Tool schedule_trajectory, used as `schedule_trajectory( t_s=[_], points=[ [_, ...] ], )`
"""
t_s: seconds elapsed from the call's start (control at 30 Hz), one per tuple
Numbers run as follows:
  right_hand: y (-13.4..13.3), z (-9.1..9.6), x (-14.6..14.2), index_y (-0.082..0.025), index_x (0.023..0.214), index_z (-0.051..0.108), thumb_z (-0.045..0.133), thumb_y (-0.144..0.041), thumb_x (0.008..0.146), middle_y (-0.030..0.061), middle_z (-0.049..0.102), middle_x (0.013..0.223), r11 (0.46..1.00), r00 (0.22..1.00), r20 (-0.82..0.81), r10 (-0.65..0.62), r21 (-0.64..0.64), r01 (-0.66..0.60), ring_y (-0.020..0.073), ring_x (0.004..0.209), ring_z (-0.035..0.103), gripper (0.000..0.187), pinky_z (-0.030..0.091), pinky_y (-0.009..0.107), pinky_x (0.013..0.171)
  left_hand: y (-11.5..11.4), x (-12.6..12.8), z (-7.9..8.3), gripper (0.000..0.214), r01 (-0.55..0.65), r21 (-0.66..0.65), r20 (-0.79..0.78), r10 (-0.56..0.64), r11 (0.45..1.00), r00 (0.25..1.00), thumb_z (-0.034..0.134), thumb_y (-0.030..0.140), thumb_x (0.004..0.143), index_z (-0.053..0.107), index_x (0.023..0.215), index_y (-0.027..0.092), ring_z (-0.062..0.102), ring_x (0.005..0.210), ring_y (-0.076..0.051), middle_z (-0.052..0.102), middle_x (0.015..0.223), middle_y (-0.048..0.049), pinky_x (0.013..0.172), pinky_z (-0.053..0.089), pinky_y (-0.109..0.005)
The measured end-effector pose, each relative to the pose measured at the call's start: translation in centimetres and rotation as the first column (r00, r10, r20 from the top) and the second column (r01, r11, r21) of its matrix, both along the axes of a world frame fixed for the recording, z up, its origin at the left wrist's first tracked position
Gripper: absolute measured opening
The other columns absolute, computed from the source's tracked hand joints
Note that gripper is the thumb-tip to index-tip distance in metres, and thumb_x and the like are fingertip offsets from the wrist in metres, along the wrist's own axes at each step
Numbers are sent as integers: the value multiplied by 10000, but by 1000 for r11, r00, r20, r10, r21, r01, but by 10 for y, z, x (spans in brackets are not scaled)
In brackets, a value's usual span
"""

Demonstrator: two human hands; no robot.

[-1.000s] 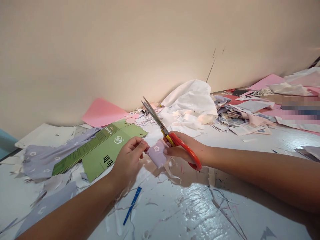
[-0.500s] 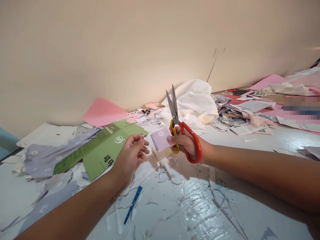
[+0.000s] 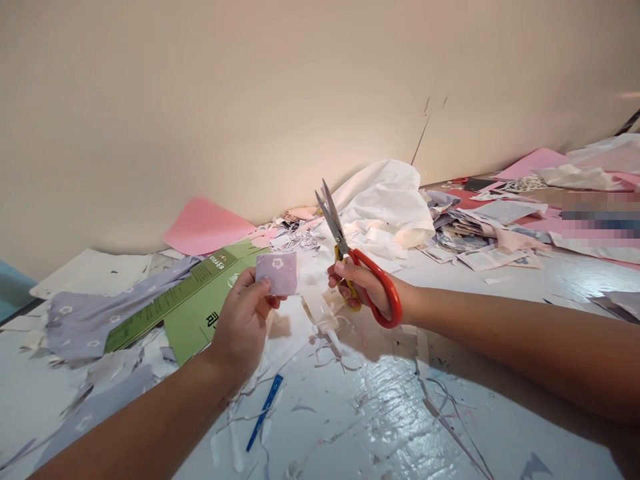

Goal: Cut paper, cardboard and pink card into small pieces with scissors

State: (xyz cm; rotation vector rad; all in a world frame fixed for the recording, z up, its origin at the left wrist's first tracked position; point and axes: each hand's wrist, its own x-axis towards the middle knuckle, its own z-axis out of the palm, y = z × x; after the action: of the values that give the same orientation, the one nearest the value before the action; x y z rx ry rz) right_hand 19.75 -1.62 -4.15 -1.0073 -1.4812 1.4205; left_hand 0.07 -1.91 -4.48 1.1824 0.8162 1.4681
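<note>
1. The left hand [image 3: 245,313] is closed in a pinch, thumb in front and fingers behind, on a small lilac square [image 3: 277,273] with a white flower; paper or cloth, I can't tell. Gripping its lower left leaves most of its face and the upper right edge uncovered, presumably for a good look.
2. The right hand [image 3: 367,287], to the right of that square and apart from it, is curled around the scissors [image 3: 356,256]. Their red and yellow handles sit in the grip; the slightly parted blades point up and away, probably to keep the tips off the left fingers.
3. Below and between the hands, pale offcuts [image 3: 327,320] lie on the table [image 3: 390,413].
4. Behind the left hand and partly hidden by it lies green printed card [image 3: 190,310]; nearer the wearer, a narrow blue strip [image 3: 265,412].
</note>
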Motion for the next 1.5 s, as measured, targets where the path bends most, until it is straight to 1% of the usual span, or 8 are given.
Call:
schedule_trajectory(
  t_s=[0.2,0.37,0.57,0.77,1.03,1.27,1.37,1.5],
  points=[
    [16,9,18,-197,755,488,388,-625,761,3,449,715,984,933,351,-83,179,21,99,544,385,440,367,241,467,-3,0,0,54,66,10,-32,-66,998,997,484,162,722,537,724,167,432,599,-105,480,659,13,536,363,-227],
    [33,18,28,-175,741,493,291,-758,678,4,489,632,986,971,191,141,-115,-121,94,436,444,621,380,243,408,8,-10,-4,26,183,-87,-116,-192,979,974,505,162,690,522,672,168,417,541,-92,464,583,30,510,348,-212],
    [54,22,50,-148,754,580,182,-783,668,87,632,681,870,956,114,271,-455,-192,174,554,596,754,473,281,504,24,-20,-16,56,194,-238,-276,-258,952,926,514,216,701,489,665,180,455,530,-107,479,582,29,497,345,-223],
    [71,8,67,-139,731,604,171,-707,754,75,632,650,787,965,99,245,-601,-138,147,550,581,715,437,222,441,24,-18,-18,90,162,-207,-347,-228,965,910,510,227,706,477,639,177,432,516,-99,459,561,34,483,325,-214],
    [79,5,69,-123,747,557,113,-662,793,82,570,625,747,972,91,219,-656,-107,141,534,536,700,296,165,300,24,-20,-21,85,159,-203,-380,-227,966,897,507,231,707,465,654,181,434,526,-100,451,565,39,489,320,-215],
    [77,14,96,-133,787,523,136,-681,778,71,564,599,701,904,189,384,-697,-152,135,466,535,671,216,150,272,23,-17,-18,84,147,-229,-369,-225,962,902,512,227,703,469,649,180,426,520,-91,466,561,42,492,323,-209],
    [65,38,112,-161,760,502,144,-637,810,34,520,502,729,831,336,443,-675,-115,119,401,496,598,200,159,289,24,-15,-17,95,145,-252,-352,-231,957,907,511,228,701,459,637,182,419,497,-89,461,534,47,474,311,-207],
    [42,74,119,-177,664,484,235,-608,813,29,509,489,909,697,637,329,-414,-50,118,419,484,520,244,189,341,25,-15,-18,70,134,-250,-337,-216,959,917,518,216,693,475,652,180,431,494,-87,486,540,49,475,318,-202]
  ],
)
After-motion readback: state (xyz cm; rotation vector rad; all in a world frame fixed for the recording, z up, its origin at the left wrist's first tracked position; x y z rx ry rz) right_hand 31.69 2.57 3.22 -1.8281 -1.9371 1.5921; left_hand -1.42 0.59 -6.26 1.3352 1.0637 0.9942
